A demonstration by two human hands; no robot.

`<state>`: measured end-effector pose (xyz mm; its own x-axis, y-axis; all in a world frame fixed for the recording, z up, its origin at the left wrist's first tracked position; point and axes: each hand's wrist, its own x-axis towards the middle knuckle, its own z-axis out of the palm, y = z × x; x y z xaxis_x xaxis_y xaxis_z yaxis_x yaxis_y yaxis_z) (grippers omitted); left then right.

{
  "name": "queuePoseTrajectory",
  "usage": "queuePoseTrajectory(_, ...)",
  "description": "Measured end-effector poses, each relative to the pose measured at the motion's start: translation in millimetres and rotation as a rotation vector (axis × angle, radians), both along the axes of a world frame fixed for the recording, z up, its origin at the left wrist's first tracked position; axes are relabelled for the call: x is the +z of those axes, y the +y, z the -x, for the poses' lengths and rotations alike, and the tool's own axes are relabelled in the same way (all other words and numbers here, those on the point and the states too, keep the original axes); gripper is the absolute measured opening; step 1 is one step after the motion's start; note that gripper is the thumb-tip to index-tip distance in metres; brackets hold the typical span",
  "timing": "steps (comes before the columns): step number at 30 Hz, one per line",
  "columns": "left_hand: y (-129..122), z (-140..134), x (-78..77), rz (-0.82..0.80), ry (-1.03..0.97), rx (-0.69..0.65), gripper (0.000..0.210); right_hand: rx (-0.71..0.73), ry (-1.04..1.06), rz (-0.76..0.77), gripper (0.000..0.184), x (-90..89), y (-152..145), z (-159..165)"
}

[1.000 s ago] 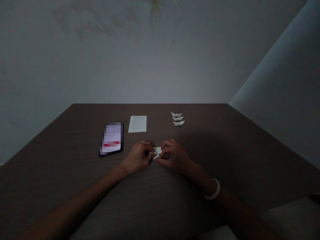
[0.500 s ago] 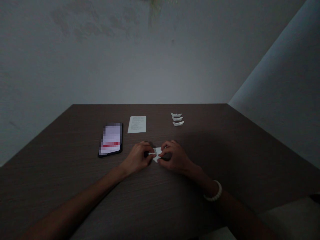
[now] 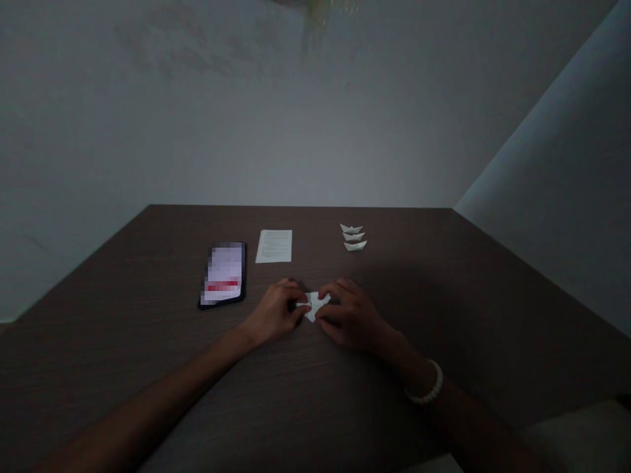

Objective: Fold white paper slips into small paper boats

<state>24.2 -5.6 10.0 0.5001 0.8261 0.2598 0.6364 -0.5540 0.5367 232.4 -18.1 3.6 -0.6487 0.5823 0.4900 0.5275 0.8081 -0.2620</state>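
A small white folded paper lies between my hands near the middle of the table, its lower end coming to a point. My left hand pinches its left side between thumb and fingers. On the opposite side, my right hand has its curled fingers and thumb on the paper's right part. The fingertips cover both side edges, so the exact folds there are hidden. Farther back, three white paper boats stand in a close row, one behind another.
A stack of printed paper sheets lies behind my left hand. To its left is a dark-framed phone with a lit, blurred screen. The brown table meets a grey wall at the back. A pale bead bracelet circles my right wrist.
My right thumb and fingers have shifted slightly on the paper, baring more of its right part. The left hand keeps its pinch. The whole view has moved a little.
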Motion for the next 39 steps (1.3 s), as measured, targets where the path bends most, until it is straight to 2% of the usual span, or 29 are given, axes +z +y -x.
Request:
queuePoseTrajectory(7,0.6,1.7,-1.0,0.002,0.000,0.010,0.002,0.133,-0.116,0.052,0.012,0.1,-1.0,1.4)
queuePoseTrajectory(22,1.1,1.6,0.5,0.010,-0.032,-0.010,0.004,0.110,-0.138,0.116,0.026,5.7,-5.6,3.0)
queuePoseTrajectory(33,1.8,0.7,1.2,0.031,-0.011,-0.007,0.004,0.100,-0.156,0.117,0.031,5.3,-4.8,4.0)
queuePoseTrajectory(39,2.0,1.0,0.4,0.030,-0.033,-0.015,0.006,0.098,-0.108,0.131,0.027,4.8,-4.8,4.2)
